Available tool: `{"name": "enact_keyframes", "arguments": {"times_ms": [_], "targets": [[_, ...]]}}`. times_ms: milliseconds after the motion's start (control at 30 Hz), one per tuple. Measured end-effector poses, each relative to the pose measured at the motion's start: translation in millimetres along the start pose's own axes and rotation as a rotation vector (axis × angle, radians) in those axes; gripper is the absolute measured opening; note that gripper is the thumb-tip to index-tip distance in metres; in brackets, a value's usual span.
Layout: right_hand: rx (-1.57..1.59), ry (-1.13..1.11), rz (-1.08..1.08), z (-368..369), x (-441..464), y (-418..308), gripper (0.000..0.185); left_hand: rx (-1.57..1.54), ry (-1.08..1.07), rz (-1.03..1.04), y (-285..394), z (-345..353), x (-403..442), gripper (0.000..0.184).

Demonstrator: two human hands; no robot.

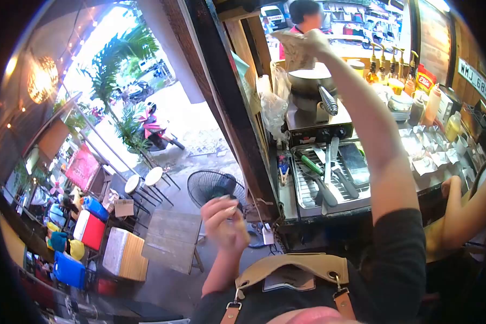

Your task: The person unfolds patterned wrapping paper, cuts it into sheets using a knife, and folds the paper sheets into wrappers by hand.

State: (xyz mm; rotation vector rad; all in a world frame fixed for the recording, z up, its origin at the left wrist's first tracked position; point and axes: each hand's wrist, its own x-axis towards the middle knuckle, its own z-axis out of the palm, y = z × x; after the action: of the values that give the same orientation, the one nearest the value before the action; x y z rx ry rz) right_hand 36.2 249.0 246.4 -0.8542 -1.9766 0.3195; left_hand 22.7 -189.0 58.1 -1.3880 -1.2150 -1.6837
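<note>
My right arm reaches up over the counter, and my right hand [317,44] grips a crumpled brownish bag or cloth [294,48] above a round crepe-style pan or maker [310,81] with a coiled handle [328,101]. My left hand [224,224] is raised in front of the black fan [213,186], its fingers curled together; whether anything small is between them cannot be made out. Below the cooker, a metal tray with a wire rack [302,197] holds several knives and spatulas, one with a green handle [311,164].
Pump bottles [382,67], a red pack [425,78] and squeeze bottles [432,105] line the counter's right. A co-worker's arm [456,210] is at the far right. A person [306,16] stands beyond the counter. A wooden post [227,108] separates the counter from a wooden table [173,240].
</note>
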Motion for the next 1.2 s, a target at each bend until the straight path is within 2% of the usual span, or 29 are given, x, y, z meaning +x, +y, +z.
{"name": "enact_keyframes", "arguments": {"times_ms": [133, 167, 200, 333, 533, 600, 700, 900, 1167, 1200], "targets": [[-0.216, 0.098, -0.008, 60, 26, 3, 0.023, 0.046, 0.022, -0.005, -15, -38, 8, 0.017], [-0.219, 0.102, 0.005, 70, 43, 15, 0.023, 0.088, 0.096, -0.081, -19, -45, 10, 0.018], [-0.258, 0.023, 0.031, 74, 47, 19, 0.024, 0.129, 0.162, -0.159, -24, -52, 10, 0.021], [-0.495, -0.483, 0.061, 75, 30, 1, 0.027, 0.182, 0.187, -0.196, -43, -70, 10, 0.019], [-0.595, -0.776, 0.066, 76, 33, -33, 0.036, 0.173, 0.121, -0.253, -63, -82, 13, 0.018], [-0.575, -0.792, 0.057, 82, 38, -41, 0.037, 0.171, 0.105, -0.246, -67, -86, 15, 0.019], [-0.488, -0.670, 0.050, 105, 42, -42, 0.035, 0.212, 0.056, -0.177, -73, -93, 16, 0.018], [-0.345, -0.472, 0.007, 129, 30, -36, 0.030, 0.221, 0.115, -0.272, -78, -97, 12, 0.022], [-0.274, -0.374, -0.043, 160, -13, -25, 0.024, 0.158, -0.013, -0.259, -84, -84, 12, 0.023], [-0.253, -0.356, -0.035, 137, -25, -39, 0.024, 0.158, 0.001, -0.273, -83, -81, 13, 0.024]]}}
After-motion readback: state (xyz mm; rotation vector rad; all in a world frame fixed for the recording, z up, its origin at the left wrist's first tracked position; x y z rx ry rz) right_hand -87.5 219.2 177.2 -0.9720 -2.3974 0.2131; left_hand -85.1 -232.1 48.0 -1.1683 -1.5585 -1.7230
